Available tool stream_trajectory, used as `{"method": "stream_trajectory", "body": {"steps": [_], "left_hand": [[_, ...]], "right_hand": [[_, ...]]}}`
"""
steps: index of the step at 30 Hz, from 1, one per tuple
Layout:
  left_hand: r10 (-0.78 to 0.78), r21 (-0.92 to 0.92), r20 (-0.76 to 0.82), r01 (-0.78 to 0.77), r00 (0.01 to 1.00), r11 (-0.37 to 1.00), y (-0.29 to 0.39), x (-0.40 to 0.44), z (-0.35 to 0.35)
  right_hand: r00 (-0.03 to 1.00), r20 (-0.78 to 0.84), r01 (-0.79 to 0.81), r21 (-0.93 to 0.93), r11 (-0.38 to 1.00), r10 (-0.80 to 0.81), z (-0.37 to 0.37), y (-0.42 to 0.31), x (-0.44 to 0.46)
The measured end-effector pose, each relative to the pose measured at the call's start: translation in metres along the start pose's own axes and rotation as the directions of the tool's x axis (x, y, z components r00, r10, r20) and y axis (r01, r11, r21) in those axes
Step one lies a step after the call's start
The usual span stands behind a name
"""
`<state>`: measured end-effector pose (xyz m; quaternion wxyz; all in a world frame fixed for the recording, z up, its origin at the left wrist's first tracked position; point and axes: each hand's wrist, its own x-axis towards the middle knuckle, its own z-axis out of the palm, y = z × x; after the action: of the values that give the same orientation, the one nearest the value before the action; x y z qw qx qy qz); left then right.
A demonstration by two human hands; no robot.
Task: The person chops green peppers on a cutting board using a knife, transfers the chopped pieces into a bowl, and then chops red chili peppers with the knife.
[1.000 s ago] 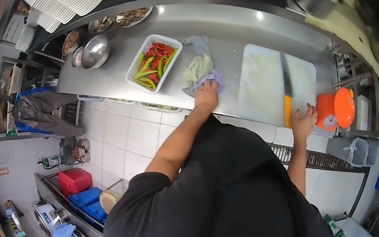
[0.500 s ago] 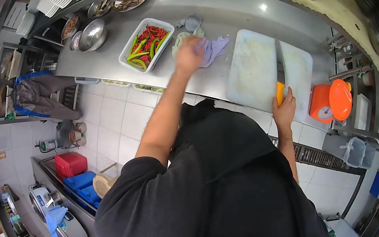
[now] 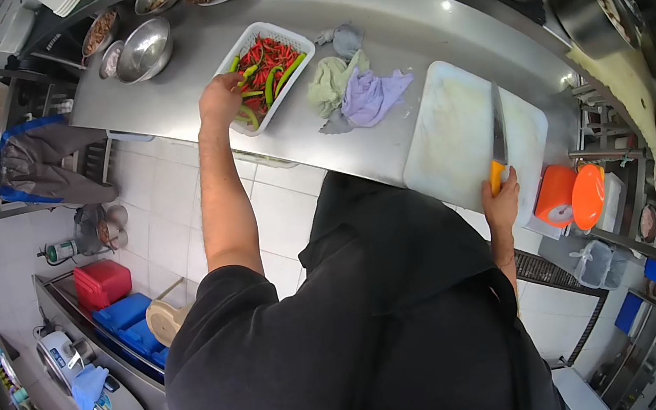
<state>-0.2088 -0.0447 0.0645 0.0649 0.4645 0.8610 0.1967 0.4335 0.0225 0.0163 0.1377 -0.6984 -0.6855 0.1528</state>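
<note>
My left hand (image 3: 220, 100) is at the near left side of a white plastic basket (image 3: 306, 44) of red and green chili peppers. Its fingers reach over the rim and are closed at one green chili pepper (image 3: 250, 71); the back of the hand partly hides the grip. Longer green chili peppers (image 3: 270, 89) lie on the small red chili peppers (image 3: 261, 54). My right hand (image 3: 502, 200) is wrapped around the yellow handle of a knife (image 3: 497, 126). The blade points away from me, resting over the white cutting boards (image 3: 442, 122).
Purple, green and grey cloths (image 3: 375, 96) lie crumpled between basket and boards. Metal bowls (image 3: 144, 50) stand at the back left of the steel counter (image 3: 181, 91). An orange scale (image 3: 557, 196) is right of the boards, with large pots (image 3: 594, 13) farther back.
My left hand has moved left from the cloths to the chili basket. My right hand keeps hold of the knife at the boards. The view has shifted slightly.
</note>
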Motion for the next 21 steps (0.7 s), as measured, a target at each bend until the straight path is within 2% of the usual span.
{"method": "stream_trajectory", "body": {"steps": [4, 7, 8, 11, 13, 15, 16, 17, 19, 21], "left_hand": [[0.045, 0.043, 0.086, -0.048, 0.995, 0.998, 0.039, -0.010, 0.011], [-0.137, 0.104, 0.163, 0.121, 0.977, 0.987, 0.049, 0.004, 0.032], [-0.129, 0.124, 0.122, 0.114, 0.984, 0.986, 0.047, 0.008, 0.040], [-0.173, 0.247, 0.197, 0.122, 0.965, 0.961, 0.067, 0.019, 0.033], [-0.205, 0.225, 0.202, 0.158, 0.958, 0.961, 0.061, 0.026, 0.035], [-0.267, 0.236, 0.132, 0.231, 0.955, 0.944, 0.045, 0.035, 0.038], [-0.288, 0.200, 0.080, 0.268, 0.954, 0.942, 0.047, 0.032, 0.027], [-0.275, 0.185, 0.052, 0.262, 0.960, 0.947, 0.034, 0.037, 0.028], [-0.108, 0.057, -0.006, 0.108, 0.994, 0.992, 0.037, 0.034, 0.021], [0.073, 0.026, 0.057, -0.075, 0.996, 0.997, 0.053, 0.036, 0.037]], "right_hand": [[0.999, -0.002, -0.045, -0.054, 0.998, 0.045, 0.001, -0.018, 0.011], [0.999, 0.009, -0.049, -0.064, 0.997, 0.050, 0.005, -0.024, 0.020], [1.000, -0.002, -0.009, -0.050, 0.999, 0.008, 0.011, -0.023, 0.022], [0.998, -0.057, 0.038, -0.045, 0.998, -0.040, 0.015, -0.007, 0.023], [0.997, -0.076, 0.028, -0.052, 0.998, -0.032, 0.013, -0.018, 0.022], [0.992, -0.125, -0.007, 0.028, 1.000, 0.011, 0.015, -0.013, 0.019], [0.988, -0.142, -0.063, -0.014, 0.998, 0.060, 0.009, -0.014, 0.016], [0.981, -0.162, -0.112, -0.050, 0.992, 0.103, 0.004, -0.015, 0.014], [0.983, -0.152, -0.124, -0.128, 0.984, 0.104, -0.011, -0.012, 0.012], [0.989, -0.145, -0.025, -0.073, 0.997, 0.014, -0.010, 0.023, 0.019]]}}
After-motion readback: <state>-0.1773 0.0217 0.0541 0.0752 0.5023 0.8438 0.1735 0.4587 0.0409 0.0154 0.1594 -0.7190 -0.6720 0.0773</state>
